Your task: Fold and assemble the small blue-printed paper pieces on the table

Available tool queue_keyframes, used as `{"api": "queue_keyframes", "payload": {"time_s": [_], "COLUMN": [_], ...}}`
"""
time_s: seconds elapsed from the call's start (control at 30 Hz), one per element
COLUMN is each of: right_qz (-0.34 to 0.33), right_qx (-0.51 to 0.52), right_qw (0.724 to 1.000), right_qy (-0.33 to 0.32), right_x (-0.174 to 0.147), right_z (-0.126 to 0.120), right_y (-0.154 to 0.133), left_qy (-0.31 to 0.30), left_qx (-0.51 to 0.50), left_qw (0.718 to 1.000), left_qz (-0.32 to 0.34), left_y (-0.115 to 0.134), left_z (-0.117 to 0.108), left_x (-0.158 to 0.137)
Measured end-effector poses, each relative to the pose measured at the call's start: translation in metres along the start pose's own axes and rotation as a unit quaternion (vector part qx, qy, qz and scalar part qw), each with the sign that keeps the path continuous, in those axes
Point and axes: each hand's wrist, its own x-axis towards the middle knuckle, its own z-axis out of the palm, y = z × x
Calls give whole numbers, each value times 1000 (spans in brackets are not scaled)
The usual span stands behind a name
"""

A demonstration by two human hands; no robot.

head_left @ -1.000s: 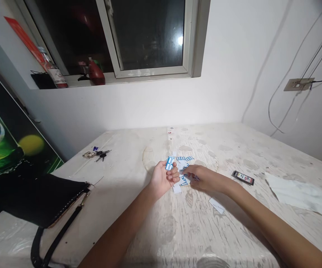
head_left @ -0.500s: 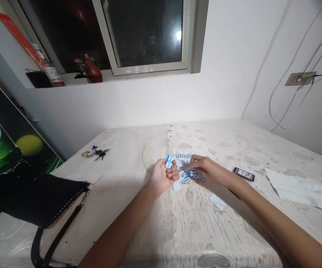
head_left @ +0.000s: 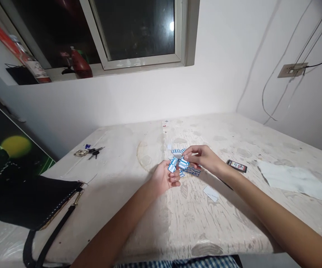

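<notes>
My left hand [head_left: 165,176] is closed on a small blue-and-white card [head_left: 173,164], gripped near the thumb; I cannot tell whether it is one card or a thin stack. Close by on the right, my right hand [head_left: 201,158] pinches another blue-and-white card [head_left: 183,163] between thumb and fingers, its edge beside or overlapping the first. Beneath the hands, a loose spread of blue-patterned cards [head_left: 193,171] lies on the table, partly hidden. A plain white slip with faint writing [head_left: 211,193] rests nearer to me.
Keys [head_left: 94,152] lie on the table [head_left: 122,141] at the left, behind a black bag [head_left: 38,201] with a strap. To the right are a small dark packet [head_left: 237,166] and a white cloth [head_left: 292,182]. The wall and window [head_left: 138,61] stand behind.
My right hand has lifted a card from the spread and brought it beside the card in my left hand. The camera view has shifted slightly.
</notes>
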Motion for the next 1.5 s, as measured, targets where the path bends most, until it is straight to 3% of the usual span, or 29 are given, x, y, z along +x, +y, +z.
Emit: {"api": "queue_keyframes", "payload": {"time_s": [0.43, 0.97, 1.07, 1.17, 1.23, 1.37, 1.5], "right_qz": [-54, -98, -92, -87, -63, -16, -38], "right_qx": [-108, -285, -292, -290, -248, -137, -172], "right_qw": [992, 951, 951, 948, 960, 990, 984], "right_qy": [34, 66, 53, 97, 109, 30, 32], "right_x": [-1, -5, -4, -4, -5, -8, -7], "right_z": [19, 18, 12, 3, -1, 4, 13], "right_y": [9, 10, 8, 1, -5, -8, -1], "left_qy": [-30, -25, -19, -18, -19, -22, -45], "left_qx": [44, 48, 55, 52, 48, 39, 22], "left_qw": [998, 998, 998, 998, 999, 999, 999], "left_qz": [-17, -8, 3, 14, 16, -6, -22], "left_y": [-13, -17, -17, -16, -15, -14, -12], "left_z": [7, 8, 6, 2, 1, 5, 9], "left_x": [5, 6, 7, 8, 8, 5, 1]}}
